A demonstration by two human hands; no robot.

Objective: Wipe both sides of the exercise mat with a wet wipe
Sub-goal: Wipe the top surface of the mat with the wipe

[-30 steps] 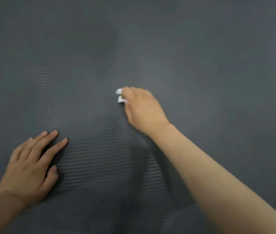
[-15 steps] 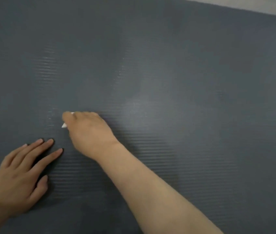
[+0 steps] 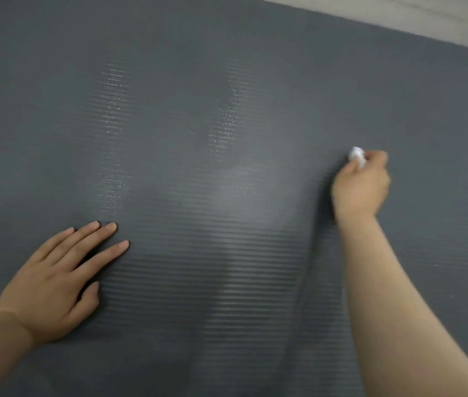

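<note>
Filling almost the whole frame, one dark grey exercise mat lies flat, its surface ribbed with fine horizontal ridges; two pale, shiny vertical streaks stand in the upper middle, one left of centre and one near centre, and a lighter sheen spreads below the second. One strip of pale floor shows past the mat's far edge in the upper right corner. Two bare forearms enter from the bottom, one at each side. One left hand lies palm down on the mat at the lower left, its fingers straight and slightly spread, holding nothing. One right hand sits at the middle right, knuckles up, its fingers curled round a single crumpled white wet wipe, which pokes out at the fingertips and meets the mat there. The right hand and wipe are slightly blurred, so the wipe's folds cannot be made out.
</note>
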